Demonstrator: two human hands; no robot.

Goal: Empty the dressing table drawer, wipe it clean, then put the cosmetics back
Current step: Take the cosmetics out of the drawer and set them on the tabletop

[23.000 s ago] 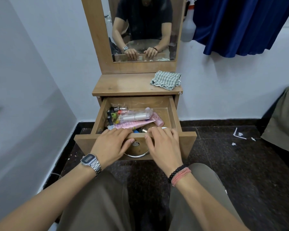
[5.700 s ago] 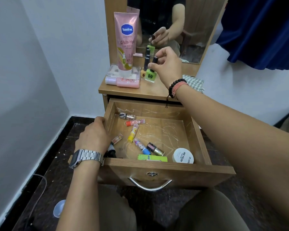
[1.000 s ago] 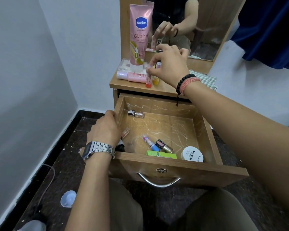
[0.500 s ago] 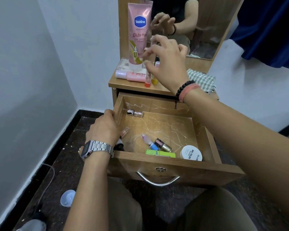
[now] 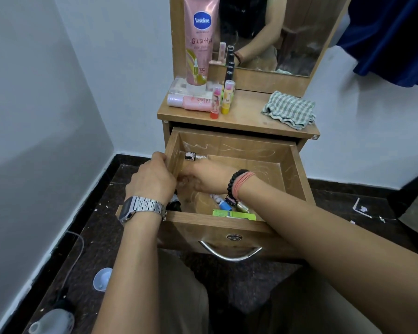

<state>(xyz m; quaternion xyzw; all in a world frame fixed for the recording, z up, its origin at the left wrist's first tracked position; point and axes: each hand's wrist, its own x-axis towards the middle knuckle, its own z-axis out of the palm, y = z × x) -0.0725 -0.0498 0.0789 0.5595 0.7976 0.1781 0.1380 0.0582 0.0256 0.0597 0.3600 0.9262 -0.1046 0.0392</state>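
The wooden drawer (image 5: 297, 169) stands pulled out. My left hand (image 5: 152, 179) grips its left wall. My right hand (image 5: 208, 177) reaches down into the drawer's left side; its fingertips are blurred and partly hidden behind my left hand. Inside lie a silver-capped vial (image 5: 193, 155), a blue-capped tube (image 5: 221, 202), a green box (image 5: 234, 214) and a black-capped bottle (image 5: 174, 203). On the table top (image 5: 246, 116) stand a pink Vaseline tube (image 5: 200, 44), a red lip balm (image 5: 215, 101) and a yellow one (image 5: 227, 97), beside a lying pink bottle (image 5: 188, 102).
A checked cloth (image 5: 288, 109) lies crumpled on the right of the table top. The mirror (image 5: 275, 32) rises behind it. A blue curtain (image 5: 396, 39) hangs at the upper right. A small pale cap (image 5: 102, 278) lies on the dark floor by the left wall.
My right hand has left the two lip balms standing on the table top and dropped into the drawer's left side. My left hand stays on the drawer's wall.
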